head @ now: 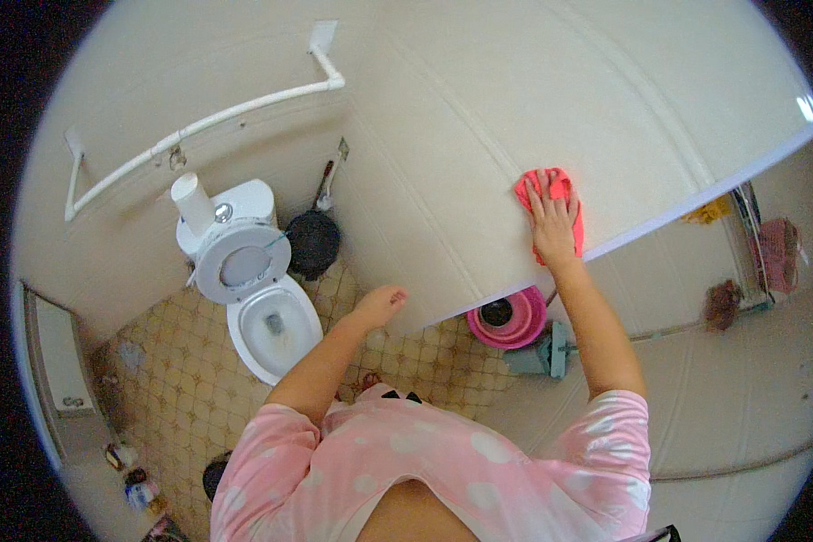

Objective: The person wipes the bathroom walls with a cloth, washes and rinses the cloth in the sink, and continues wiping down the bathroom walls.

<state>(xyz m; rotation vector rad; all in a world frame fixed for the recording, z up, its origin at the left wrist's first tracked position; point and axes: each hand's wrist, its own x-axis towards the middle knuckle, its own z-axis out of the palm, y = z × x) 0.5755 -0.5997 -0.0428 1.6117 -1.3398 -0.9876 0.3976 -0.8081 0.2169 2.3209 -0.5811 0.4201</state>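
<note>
My right hand [553,229] lies flat with fingers spread on a coral-pink cloth [578,238], pressing it against a pale partition panel [440,176]. The cloth is bunched beneath the palm and shows around the fingers, close to the panel's white edge strip [704,196]. My left hand [381,306] hangs with curled fingers near the lower part of the panel. Nothing shows in it. To its left stands a white toilet [311,325] with its seat and lid raised.
A white pipe rail [244,108] runs along the wall above the cistern. A black bin [314,244] stands in the corner beside the toilet. Beyond the panel's edge are nested pink tubs [532,318] and a grey-green dustpan [528,359]. Several small items lie at lower left.
</note>
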